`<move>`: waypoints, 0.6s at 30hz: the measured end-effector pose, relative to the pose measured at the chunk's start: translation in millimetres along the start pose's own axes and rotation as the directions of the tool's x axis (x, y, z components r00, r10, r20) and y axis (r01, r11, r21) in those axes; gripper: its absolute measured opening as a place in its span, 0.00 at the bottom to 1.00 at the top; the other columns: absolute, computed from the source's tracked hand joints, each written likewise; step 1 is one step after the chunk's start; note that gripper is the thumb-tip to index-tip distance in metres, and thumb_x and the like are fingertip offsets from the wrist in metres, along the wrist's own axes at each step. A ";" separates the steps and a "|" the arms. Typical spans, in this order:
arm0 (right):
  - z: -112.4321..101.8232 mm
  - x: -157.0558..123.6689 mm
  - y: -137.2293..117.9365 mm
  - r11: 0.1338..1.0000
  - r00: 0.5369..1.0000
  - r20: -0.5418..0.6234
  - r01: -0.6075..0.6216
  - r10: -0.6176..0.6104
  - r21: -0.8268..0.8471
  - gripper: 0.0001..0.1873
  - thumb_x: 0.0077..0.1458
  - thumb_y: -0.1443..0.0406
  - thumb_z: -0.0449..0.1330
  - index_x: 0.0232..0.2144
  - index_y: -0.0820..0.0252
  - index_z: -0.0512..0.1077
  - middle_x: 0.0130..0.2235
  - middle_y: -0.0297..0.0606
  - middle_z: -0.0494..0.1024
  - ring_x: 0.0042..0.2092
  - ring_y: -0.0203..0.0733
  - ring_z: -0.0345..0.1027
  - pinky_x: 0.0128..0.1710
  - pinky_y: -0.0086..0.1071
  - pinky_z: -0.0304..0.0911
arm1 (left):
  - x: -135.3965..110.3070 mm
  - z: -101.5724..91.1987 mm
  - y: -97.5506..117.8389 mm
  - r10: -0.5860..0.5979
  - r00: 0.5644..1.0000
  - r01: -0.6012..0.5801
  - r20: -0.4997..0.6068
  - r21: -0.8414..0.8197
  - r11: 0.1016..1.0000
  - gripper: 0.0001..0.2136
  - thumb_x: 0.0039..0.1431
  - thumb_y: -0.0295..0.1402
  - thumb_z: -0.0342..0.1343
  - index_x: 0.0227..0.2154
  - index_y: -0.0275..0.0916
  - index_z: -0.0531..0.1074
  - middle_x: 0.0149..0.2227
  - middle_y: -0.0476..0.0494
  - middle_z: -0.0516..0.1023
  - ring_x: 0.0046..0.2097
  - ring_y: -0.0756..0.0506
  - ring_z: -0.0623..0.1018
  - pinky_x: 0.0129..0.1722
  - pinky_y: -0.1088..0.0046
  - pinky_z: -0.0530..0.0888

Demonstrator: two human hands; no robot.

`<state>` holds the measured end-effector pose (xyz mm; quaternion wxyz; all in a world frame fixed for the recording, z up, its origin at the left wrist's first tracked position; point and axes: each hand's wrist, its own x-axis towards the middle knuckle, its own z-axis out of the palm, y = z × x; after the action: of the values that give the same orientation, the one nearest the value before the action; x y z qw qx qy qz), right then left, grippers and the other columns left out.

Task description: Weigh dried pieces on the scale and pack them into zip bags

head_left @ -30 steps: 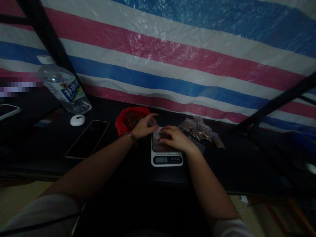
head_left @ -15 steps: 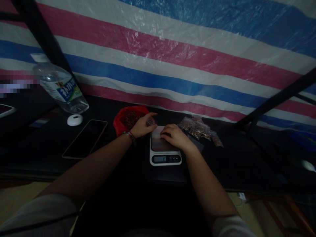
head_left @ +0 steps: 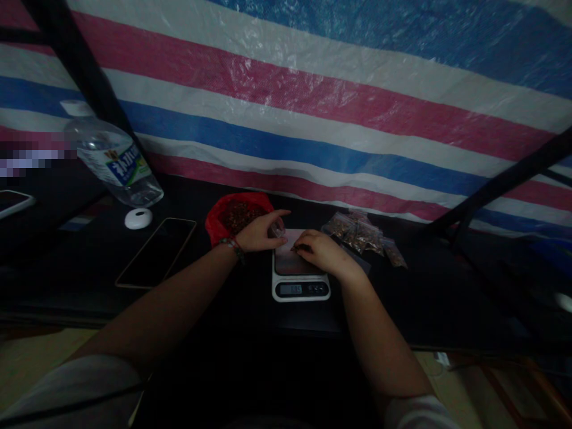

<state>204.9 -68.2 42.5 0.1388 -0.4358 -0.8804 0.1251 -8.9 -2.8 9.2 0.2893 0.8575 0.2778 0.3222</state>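
Observation:
My left hand [head_left: 261, 232] is curled at the upper left corner of a small white digital scale [head_left: 279, 296]. Between its thumb and fingers is a small clear plastic item [head_left: 277, 229], partly hidden. Over the scale's plate, my right hand [head_left: 319, 250] is closed in a pinch, with small dark brown bits [head_left: 295, 248] at the fingertips. Lit digits show on the scale's display [head_left: 291, 289], too blurred to read surely. Behind my left hand sits a red plastic bag [head_left: 215, 217], open at the top, with brown dried pieces [head_left: 241, 215] inside.
Several small filled zip bags [head_left: 364, 234] lie right of the scale, and a flat clear bag [head_left: 357, 257] is partly under my right wrist. To the left are a phone [head_left: 156, 253], a white oval case [head_left: 138, 218] and a plastic bottle [head_left: 118, 161]. A striped sheet [head_left: 313, 113] hangs behind.
My right hand's fingertips have lifted slightly and dark bits now show in them. The digits on the scale's display have changed. My left hand stays by the scale's corner.

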 end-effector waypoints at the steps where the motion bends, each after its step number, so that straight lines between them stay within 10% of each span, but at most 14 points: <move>1: 1.4 1.5 -0.9 0.999 1.000 0.001 -0.014 0.014 -0.031 0.09 0.53 0.73 0.58 0.36 0.62 0.77 0.37 0.41 0.75 0.42 0.40 0.67 0.44 0.33 0.62 | -0.1 -0.3 1.7 0.013 1.000 -0.013 0.024 0.013 1.000 0.32 0.50 0.37 0.59 0.58 0.37 0.58 0.40 0.43 0.74 0.41 0.46 0.75 0.42 0.68 0.71; 18: 3.9 6.8 2.1 0.993 0.980 -0.182 -0.065 0.082 0.097 0.11 0.48 0.76 0.58 0.33 0.62 0.77 0.36 0.40 0.76 0.38 0.38 0.69 0.40 0.31 0.63 | -0.7 -0.7 7.1 0.041 0.991 -0.062 0.124 0.172 0.983 0.38 0.47 0.47 0.62 0.59 0.35 0.59 0.50 0.34 0.72 0.52 0.38 0.72 0.52 0.61 0.66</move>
<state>201.1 -61.9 39.0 0.2351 -0.4712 -0.8403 0.1288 -7.8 -7.9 14.2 0.2202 0.9043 0.2650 0.2519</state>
